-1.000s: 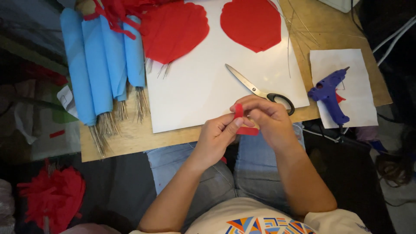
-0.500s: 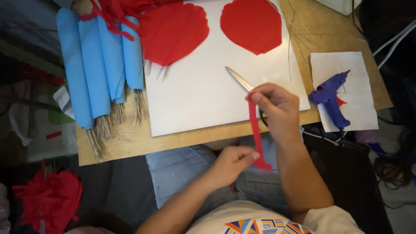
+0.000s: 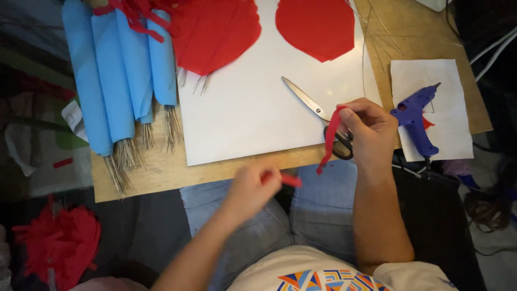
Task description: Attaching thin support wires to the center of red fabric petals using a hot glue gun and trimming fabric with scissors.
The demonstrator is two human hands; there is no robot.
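Red paper strip (image 3: pixel 328 141) is hanging lengthwise downward, pinched in my right hand (image 3: pixel 369 132), my left hand (image 3: pixel 253 187) pinching a shorter red piece (image 3: pixel 288 179).

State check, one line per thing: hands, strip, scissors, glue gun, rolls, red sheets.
right hand: pinching top of a red strip, which hangs down
left hand: blurred, holding a small red piece
scissors: lying shut on white sheet, handles under right hand
glue gun: lying on its side on white paper
blue rolls: rolled, side by side
red sheets: flat
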